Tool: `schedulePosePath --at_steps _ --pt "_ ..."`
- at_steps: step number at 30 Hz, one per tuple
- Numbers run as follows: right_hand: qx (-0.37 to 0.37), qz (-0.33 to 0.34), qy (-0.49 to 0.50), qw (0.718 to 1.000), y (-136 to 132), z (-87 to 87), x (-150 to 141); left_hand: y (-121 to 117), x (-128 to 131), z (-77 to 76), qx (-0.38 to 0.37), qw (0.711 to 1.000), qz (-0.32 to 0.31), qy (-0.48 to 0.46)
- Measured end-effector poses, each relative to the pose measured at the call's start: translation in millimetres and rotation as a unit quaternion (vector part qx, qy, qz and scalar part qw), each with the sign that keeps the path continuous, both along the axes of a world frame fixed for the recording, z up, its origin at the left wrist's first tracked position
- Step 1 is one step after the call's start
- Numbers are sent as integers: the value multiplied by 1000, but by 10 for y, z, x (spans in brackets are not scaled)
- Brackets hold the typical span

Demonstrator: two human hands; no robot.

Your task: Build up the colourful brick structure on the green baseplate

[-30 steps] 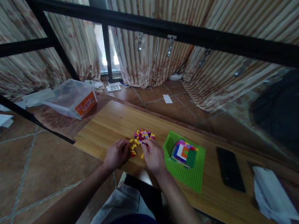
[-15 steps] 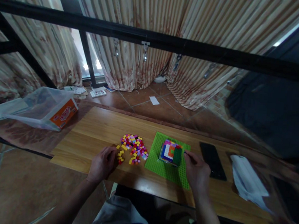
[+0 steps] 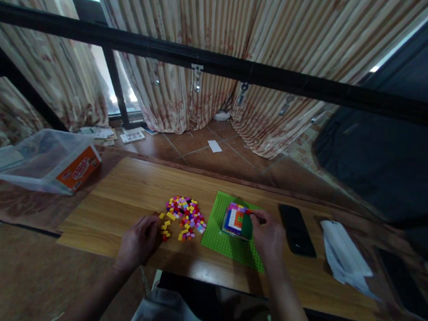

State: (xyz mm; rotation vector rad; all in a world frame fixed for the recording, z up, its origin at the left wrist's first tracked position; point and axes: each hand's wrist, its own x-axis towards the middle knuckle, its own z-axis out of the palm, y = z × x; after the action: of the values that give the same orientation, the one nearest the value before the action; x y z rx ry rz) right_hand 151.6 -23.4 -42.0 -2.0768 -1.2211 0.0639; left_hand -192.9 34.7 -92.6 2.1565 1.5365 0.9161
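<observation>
My right hand (image 3: 270, 238) is at the right side of a square block of stacked toy bricks (image 3: 235, 220), its thumb and fingers pinched at the far right corner. Red shows at the fingertips; whether it is a held brick or part of the block I cannot tell. White, orange, blue and dark green cover the block's top, with pink and purple along the far edge. Under it lies a green studded baseplate (image 3: 214, 238). My left hand (image 3: 136, 243) rests curled on the table beside a pile of small loose bricks (image 3: 184, 215), its fingertips hidden.
On the wooden table (image 3: 112, 206), a black phone (image 3: 298, 230) lies right of the baseplate, with a white plastic packet (image 3: 346, 257) beyond it. A clear plastic bin (image 3: 45, 160) with an orange label stands at the left. A dark metal rail (image 3: 170, 56) crosses ahead.
My right hand has shifted from the block's right side to its far right corner, fingers now over its edge. The left hand stays curled by the pile. The whole view has shifted slightly.
</observation>
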Motion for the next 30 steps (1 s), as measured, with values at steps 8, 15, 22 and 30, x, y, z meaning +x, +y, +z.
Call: schedulePosePath --at_steps 8,15,22,30 --pt "47 12 67 997 -25 -56 62 -9 1 20 -6 1000 6 0" --pt "74 -19 159 984 -45 -159 144 -3 7 7 -1 1000 12 10" --pt "89 -27 234 968 101 -271 170 -12 4 -7 3 1000 7 4" --pt "99 -25 271 957 151 -329 121 -16 4 -17 5 1000 1 -10"
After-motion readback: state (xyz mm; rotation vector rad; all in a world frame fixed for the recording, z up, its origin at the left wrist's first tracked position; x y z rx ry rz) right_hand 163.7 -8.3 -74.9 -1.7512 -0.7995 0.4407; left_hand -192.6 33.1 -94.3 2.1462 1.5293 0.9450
